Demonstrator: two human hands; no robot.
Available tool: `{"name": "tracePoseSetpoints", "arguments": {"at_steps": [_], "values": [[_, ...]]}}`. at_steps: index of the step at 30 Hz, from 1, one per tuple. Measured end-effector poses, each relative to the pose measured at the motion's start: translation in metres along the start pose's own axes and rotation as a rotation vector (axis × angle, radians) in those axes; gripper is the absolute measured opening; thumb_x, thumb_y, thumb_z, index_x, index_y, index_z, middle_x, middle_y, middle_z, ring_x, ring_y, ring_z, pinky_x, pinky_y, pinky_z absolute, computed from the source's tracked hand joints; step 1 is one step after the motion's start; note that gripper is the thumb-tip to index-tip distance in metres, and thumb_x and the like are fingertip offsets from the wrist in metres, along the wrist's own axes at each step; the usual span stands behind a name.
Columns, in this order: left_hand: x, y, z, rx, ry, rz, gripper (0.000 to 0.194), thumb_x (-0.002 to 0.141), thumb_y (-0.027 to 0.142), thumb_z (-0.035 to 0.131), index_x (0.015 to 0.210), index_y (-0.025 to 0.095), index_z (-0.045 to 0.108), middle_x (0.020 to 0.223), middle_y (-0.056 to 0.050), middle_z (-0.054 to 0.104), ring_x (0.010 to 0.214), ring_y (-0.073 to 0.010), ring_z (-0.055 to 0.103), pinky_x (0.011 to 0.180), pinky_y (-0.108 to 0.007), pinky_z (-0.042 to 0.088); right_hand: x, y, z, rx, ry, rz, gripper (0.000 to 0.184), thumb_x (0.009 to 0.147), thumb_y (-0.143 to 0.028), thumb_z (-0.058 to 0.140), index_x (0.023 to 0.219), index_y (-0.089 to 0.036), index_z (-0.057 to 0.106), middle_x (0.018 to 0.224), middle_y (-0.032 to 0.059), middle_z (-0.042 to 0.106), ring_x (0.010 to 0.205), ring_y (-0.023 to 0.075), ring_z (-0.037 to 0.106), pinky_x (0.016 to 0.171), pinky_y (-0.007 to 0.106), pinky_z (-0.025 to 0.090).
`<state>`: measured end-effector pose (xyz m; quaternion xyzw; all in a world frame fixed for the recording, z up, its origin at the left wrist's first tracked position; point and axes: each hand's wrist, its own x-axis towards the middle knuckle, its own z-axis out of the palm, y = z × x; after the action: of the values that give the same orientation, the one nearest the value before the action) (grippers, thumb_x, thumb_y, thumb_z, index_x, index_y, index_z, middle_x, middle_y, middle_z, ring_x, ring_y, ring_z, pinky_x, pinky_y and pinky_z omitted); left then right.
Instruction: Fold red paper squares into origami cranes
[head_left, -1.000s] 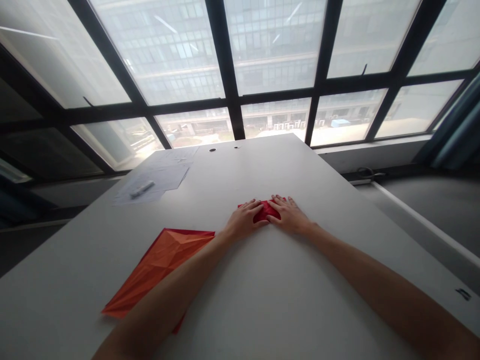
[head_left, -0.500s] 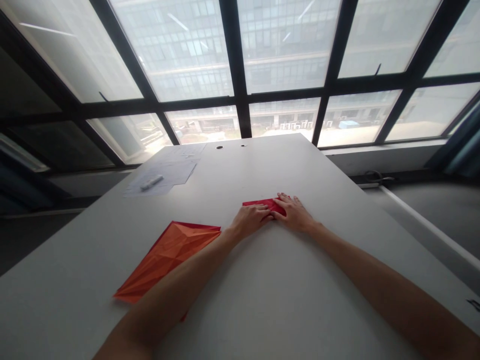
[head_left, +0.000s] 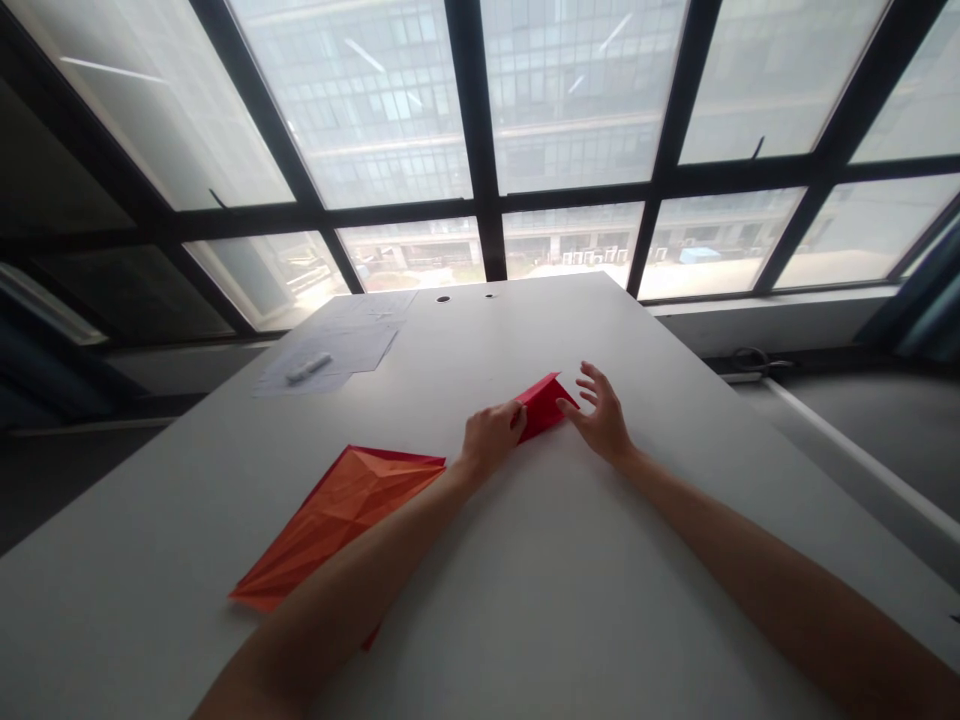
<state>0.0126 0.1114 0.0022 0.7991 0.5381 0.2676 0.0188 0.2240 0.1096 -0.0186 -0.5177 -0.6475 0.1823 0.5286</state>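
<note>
Folded red paper: A small piece of folded red paper (head_left: 544, 405) lies flat on the white table (head_left: 525, 600), near the middle of the view. It forms a rough triangle with crisp edges, and one corner points away from the person.

Left hand: The left hand (head_left: 491, 438) sits just left of the folded red paper, with its curled fingertips (head_left: 516, 412) against the near edge. This contact seems to steady the paper. Whether the hand actually pinches the paper, I cannot tell.

Right hand: The right hand (head_left: 604, 415) is just right of the folded red paper, open with its fingers spread and raised. It appears to be apart from the paper, leaving that side free.

Orange sheet: A large, diamond-shaped orange sheet (head_left: 337, 520), covered in creases, lies flat to the near left of the folded red paper. The left forearm (head_left: 352, 590) crosses its lower part.

Papers: Thin white papers (head_left: 330, 355) lie well beyond the folded red paper, to the left, with a white stick (head_left: 308, 367) on top.
</note>
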Motion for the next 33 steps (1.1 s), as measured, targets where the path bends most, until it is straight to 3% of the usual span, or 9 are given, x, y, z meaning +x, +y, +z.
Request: {"name": "tracePoseSetpoints", "arguments": {"at_steps": [5,11,16,20,22,24,28,30,33], "values": [[0.000,0.000,0.001,-0.244,0.098,-0.099,0.029,0.094,0.034,0.048,0.092,0.023,0.075,0.088,-0.007,0.076,0.077,-0.0204,0.069,0.071,-0.028,0.047,0.004,0.015,0.007,0.134,-0.039,0.133,0.087,0.081,-0.064,0.061,0.148,-0.017,0.033,0.134,0.0203,0.057,0.111,0.0294,0.063,0.092,0.045,0.054],[0.000,0.004,0.003,-0.610,0.165,-0.138,0.028,0.088,0.035,0.054,0.079,0.017,0.073,0.073,-0.003,0.071,0.065,-0.0156,0.062,0.064,-0.025,0.045,0.002,0.012,0.007,0.048,-0.156,0.064,0.076,0.084,-0.063,0.059,0.145,-0.021,0.041,0.132,0.0157,0.060,0.119,0.0303,0.059,0.100,0.048,0.048],[0.005,-0.003,0.007,-0.832,0.218,-0.221,0.032,0.087,0.042,0.056,0.073,0.015,0.069,0.067,-0.001,0.064,0.062,-0.0134,0.055,0.056,-0.022,0.039,0.004,0.013,0.004,0.079,0.021,0.118,0.088,0.076,-0.062,0.067,0.147,-0.020,0.037,0.148,0.0204,0.042,0.116,0.0324,0.057,0.088,0.047,0.056],[0.009,-0.011,0.011,-1.109,0.192,-0.348,0.034,0.084,0.049,0.061,0.082,0.016,0.067,0.072,0.000,0.064,0.063,-0.0125,0.055,0.056,-0.021,0.043,0.010,0.017,-0.001,0.277,0.071,0.282,0.094,0.076,-0.060,0.067,0.151,-0.021,0.026,0.140,0.0200,0.050,0.104,0.0274,0.064,0.088,0.046,0.057],[0.010,-0.013,0.013,-1.250,0.155,-0.410,0.036,0.082,0.052,0.064,0.085,0.017,0.065,0.075,-0.001,0.065,0.063,-0.0120,0.056,0.056,-0.022,0.045,0.013,0.017,-0.005,0.428,-0.001,0.352,0.087,0.082,-0.060,0.061,0.150,-0.020,0.025,0.129,0.0171,0.060,0.102,0.0265,0.067,0.088,0.044,0.058],[0.011,-0.015,0.014,-1.352,0.139,-0.459,0.037,0.080,0.053,0.066,0.088,0.017,0.063,0.076,-0.001,0.065,0.062,-0.0116,0.058,0.056,-0.022,0.047,0.014,0.014,-0.009,0.538,-0.117,0.369,0.073,0.086,-0.062,0.054,0.144,-0.020,0.037,0.119,0.0141,0.067,0.102,0.0264,0.069,0.087,0.043,0.058],[0.014,-0.016,0.014,-1.461,0.134,-0.548,0.037,0.080,0.053,0.068,0.092,0.018,0.061,0.078,-0.001,0.066,0.063,-0.0122,0.061,0.058,-0.024,0.052,0.013,0.004,-0.012,0.637,-0.299,0.356,0.048,0.083,-0.058,0.063,0.109,-0.017,0.066,0.107,0.0121,0.073,0.095,0.0260,0.071,0.087,0.042,0.059],[0.015,-0.016,0.014,-1.507,0.119,-0.572,0.035,0.082,0.051,0.068,0.094,0.019,0.061,0.081,-0.002,0.067,0.066,-0.0136,0.064,0.062,-0.027,0.056,0.011,0.000,-0.010,0.626,-0.309,0.373,0.039,0.077,-0.049,0.072,0.098,-0.016,0.069,0.101,0.0114,0.074,0.089,0.0258,0.072,0.082,0.042,0.060],[0.016,-0.018,0.015,-1.575,0.089,-0.579,0.033,0.082,0.048,0.069,0.096,0.018,0.061,0.084,-0.004,0.069,0.071,-0.0154,0.066,0.067,-0.031,0.058,0.010,0.002,-0.004,0.576,-0.213,0.420,0.029,0.071,-0.038,0.078,0.089,-0.015,0.071,0.091,0.0093,0.075,0.079,0.0247,0.072,0.074,0.041,0.062]]}}
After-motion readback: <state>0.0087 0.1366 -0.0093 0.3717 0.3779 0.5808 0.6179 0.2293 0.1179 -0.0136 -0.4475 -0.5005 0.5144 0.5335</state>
